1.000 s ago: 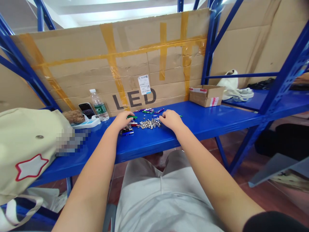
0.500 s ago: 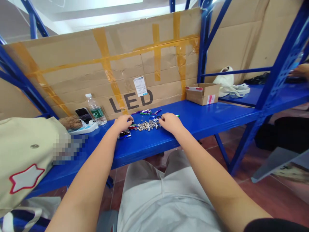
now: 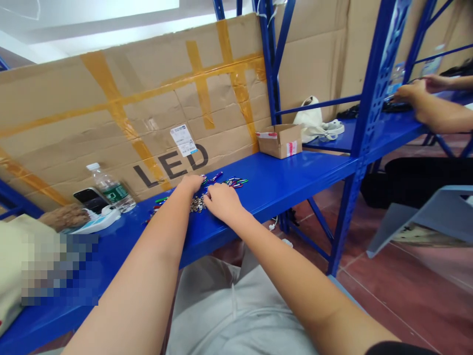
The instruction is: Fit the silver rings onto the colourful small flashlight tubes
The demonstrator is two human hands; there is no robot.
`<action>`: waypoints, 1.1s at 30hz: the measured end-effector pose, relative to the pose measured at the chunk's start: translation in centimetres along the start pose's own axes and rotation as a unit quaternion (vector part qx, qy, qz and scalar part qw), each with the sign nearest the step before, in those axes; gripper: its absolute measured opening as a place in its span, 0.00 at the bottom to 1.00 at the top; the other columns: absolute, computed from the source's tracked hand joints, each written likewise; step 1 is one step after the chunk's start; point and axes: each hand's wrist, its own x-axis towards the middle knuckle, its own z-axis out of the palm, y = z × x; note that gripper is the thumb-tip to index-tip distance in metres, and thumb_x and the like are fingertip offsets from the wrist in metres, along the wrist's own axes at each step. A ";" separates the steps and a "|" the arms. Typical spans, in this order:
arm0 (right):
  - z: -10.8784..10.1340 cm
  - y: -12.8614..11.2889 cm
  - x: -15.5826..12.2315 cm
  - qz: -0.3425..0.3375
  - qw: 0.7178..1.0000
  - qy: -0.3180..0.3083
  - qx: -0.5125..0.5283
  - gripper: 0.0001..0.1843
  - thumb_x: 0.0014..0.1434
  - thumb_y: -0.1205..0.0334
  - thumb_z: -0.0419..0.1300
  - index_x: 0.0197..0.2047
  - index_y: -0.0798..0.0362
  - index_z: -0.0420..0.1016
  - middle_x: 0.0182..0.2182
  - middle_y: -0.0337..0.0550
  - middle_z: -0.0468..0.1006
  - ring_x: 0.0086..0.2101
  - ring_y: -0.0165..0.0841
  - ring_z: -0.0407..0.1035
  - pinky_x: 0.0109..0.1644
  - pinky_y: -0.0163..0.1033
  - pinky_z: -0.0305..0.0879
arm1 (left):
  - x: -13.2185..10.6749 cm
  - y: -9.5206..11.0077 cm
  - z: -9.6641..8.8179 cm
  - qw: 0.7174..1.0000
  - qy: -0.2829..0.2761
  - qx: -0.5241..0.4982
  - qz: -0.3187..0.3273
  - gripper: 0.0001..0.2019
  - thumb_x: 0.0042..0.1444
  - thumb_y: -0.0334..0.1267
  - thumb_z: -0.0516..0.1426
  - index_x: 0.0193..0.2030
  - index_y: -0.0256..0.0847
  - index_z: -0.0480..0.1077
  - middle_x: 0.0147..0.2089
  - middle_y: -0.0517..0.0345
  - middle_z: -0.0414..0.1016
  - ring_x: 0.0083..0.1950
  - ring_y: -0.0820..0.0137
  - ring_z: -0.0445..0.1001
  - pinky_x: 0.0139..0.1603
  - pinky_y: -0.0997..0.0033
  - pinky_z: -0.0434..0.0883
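My left hand (image 3: pixel 191 184) reaches across the blue table, fingers bent down at the shiny coloured sticks (image 3: pixel 213 178), which look like slim pens. Its fingertips are mostly hidden. Beside it my right hand (image 3: pixel 222 201) is closed, thumb and fingers together, at the edge of a pile of small silver metal pieces (image 3: pixel 198 204). What its fingers hold, if anything, is too small to make out. More coloured sticks (image 3: pixel 236 182) lie beyond my right hand. Others (image 3: pixel 161 200) lie left of my left forearm, partly covered by it.
A water bottle (image 3: pixel 113 190), a phone (image 3: pixel 91 200) and a white power strip (image 3: pixel 96 222) stand at the left. A small cardboard box (image 3: pixel 280 141) sits at the back right, before a blue rack post (image 3: pixel 373 103). Another person's hands (image 3: pixel 417 93) show at far right.
The view has swung to the right. My left hand has moved over the pile toward the sticks at the back, closer to my right hand. The other person's hands have come further into view.
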 end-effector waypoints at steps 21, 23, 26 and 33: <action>0.1 -0.8 2.7 -0.009 0.998 0.064 -0.005 0.20 0.62 0.58 0.56 0.55 0.58 0.65 0.51 0.56 0.72 0.50 0.45 0.66 0.51 0.47 0.64 | -10.1 -1.3 -1.5 0.906 0.351 -0.234 0.010 0.23 0.53 0.32 0.54 0.58 0.36 0.66 0.44 0.49 0.76 0.42 0.63 0.75 0.48 0.65 0.71; 0.3 -1.7 3.9 -0.062 0.997 0.049 -0.013 0.18 0.63 0.59 0.55 0.54 0.58 0.65 0.50 0.55 0.73 0.49 0.44 0.67 0.49 0.46 0.65 | -12.4 -0.8 -1.0 0.875 0.385 -0.292 0.010 0.23 0.53 0.32 0.54 0.58 0.36 0.65 0.44 0.50 0.76 0.42 0.65 0.75 0.47 0.66 0.72; 0.8 -2.9 5.1 -0.101 0.994 0.041 -0.022 0.16 0.65 0.60 0.52 0.53 0.58 0.67 0.47 0.55 0.74 0.47 0.44 0.68 0.49 0.46 0.64 | -14.2 -0.4 0.1 0.847 0.409 -0.339 -0.012 0.22 0.54 0.32 0.53 0.57 0.37 0.66 0.45 0.51 0.76 0.44 0.66 0.75 0.49 0.66 0.71; 1.1 -2.8 4.5 -0.131 0.988 0.077 -0.009 0.27 0.66 0.61 0.49 0.66 0.60 0.55 0.55 0.58 0.69 0.53 0.42 0.64 0.54 0.44 0.61 | -14.7 -0.9 1.1 0.837 0.387 -0.386 -0.020 0.21 0.55 0.33 0.54 0.57 0.38 0.66 0.48 0.51 0.77 0.48 0.65 0.75 0.52 0.67 0.70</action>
